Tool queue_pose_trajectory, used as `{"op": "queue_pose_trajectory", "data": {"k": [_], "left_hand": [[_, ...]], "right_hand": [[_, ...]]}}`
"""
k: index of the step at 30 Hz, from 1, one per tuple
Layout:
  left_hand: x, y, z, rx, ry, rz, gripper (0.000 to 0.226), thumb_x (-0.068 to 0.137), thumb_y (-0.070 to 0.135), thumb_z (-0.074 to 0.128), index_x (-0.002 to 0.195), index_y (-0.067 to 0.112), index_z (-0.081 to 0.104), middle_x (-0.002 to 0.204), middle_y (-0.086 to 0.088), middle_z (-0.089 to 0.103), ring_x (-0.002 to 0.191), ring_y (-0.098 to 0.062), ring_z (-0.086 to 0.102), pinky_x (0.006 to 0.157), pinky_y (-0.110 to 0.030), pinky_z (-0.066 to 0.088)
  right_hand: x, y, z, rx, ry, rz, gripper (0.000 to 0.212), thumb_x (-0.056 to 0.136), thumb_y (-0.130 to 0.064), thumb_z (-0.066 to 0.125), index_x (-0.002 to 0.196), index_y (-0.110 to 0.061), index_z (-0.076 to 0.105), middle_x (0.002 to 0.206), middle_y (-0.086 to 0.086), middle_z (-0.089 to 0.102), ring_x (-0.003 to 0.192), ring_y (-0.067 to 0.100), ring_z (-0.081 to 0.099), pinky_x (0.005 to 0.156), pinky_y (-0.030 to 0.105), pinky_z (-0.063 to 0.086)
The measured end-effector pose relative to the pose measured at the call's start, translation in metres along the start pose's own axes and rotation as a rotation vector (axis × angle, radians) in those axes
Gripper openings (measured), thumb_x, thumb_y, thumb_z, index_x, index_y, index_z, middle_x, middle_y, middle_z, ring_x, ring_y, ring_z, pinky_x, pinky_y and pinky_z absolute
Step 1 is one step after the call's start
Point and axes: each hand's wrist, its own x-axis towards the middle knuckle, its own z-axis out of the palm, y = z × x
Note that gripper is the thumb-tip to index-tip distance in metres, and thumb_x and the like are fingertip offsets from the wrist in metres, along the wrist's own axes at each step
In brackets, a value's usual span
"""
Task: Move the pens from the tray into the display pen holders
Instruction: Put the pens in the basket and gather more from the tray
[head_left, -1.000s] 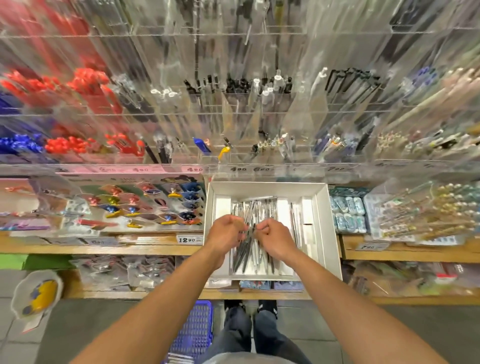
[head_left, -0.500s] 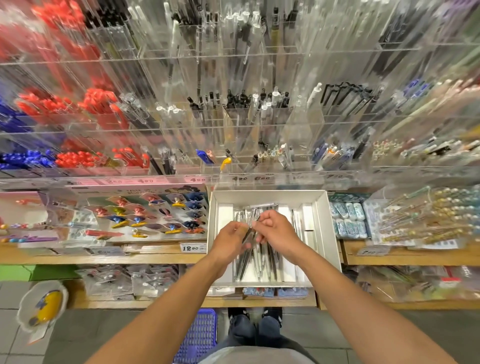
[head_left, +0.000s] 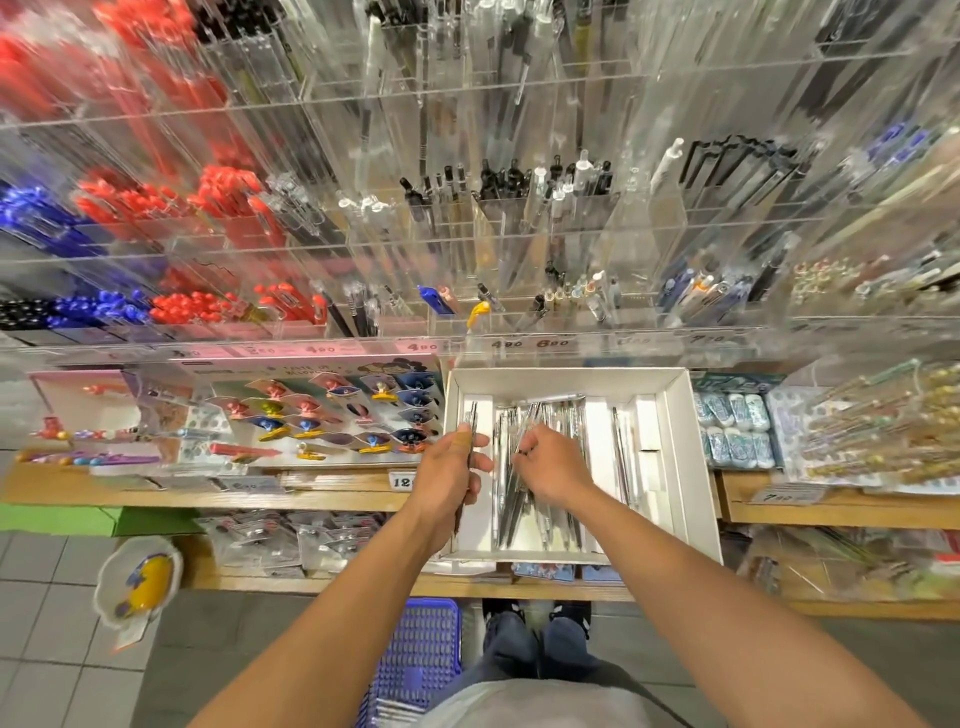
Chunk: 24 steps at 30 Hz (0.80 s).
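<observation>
Here, left hand (head_left: 451, 470) gripping one pen (head_left: 471, 434), right hand (head_left: 551, 466) pinching pens (head_left: 524, 499) — over white tray (head_left: 675, 447).

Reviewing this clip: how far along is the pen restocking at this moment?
Early or midway, as far as can be told. Done: the clear display holders already hold pens, though which came from this tray cannot be told. In hand: the left hand grips a pen or two over the white tray's left edge; the right hand is picking among the loose pens. Left: that whole pile still lies in the tray.
</observation>
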Motion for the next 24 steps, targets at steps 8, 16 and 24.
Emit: {"op": "queue_pose_trajectory", "data": {"k": [8,16,24], "left_hand": [[-0.002,0.004,0.009,0.005,0.008,0.092,0.03,0.107,0.025,0.035,0.102,0.014,0.062,0.075,0.001,0.066,0.05,-0.004,0.054,0.05,-0.02,0.042],[-0.01,0.014,0.01,-0.004,-0.131,0.053,0.034,0.108,0.029,0.033,0.103,0.011,0.062,0.084,-0.005,0.069,0.062,-0.013,0.06,0.06,-0.027,0.047],[-0.01,0.011,-0.003,-0.09,-0.22,0.042,0.041,0.1,0.05,0.045,0.102,0.01,0.058,0.059,0.004,0.046,0.046,-0.009,0.033,0.045,-0.023,0.029]], "right_hand": [[-0.013,-0.009,-0.041,0.278,-0.076,-0.006,0.006,0.093,-0.022,0.061,0.096,-0.017,0.057,0.091,0.002,0.068,0.068,0.01,0.067,0.061,0.022,0.048],[-0.028,-0.053,-0.054,0.607,-0.178,-0.122,0.005,0.093,-0.009,0.061,0.097,-0.012,0.059,0.076,0.001,0.066,0.061,0.01,0.063,0.057,0.021,0.048],[-0.014,-0.051,-0.052,0.496,-0.014,-0.079,0.006,0.094,-0.019,0.062,0.099,-0.019,0.061,0.099,0.003,0.066,0.073,0.012,0.064,0.062,0.021,0.049]]}}
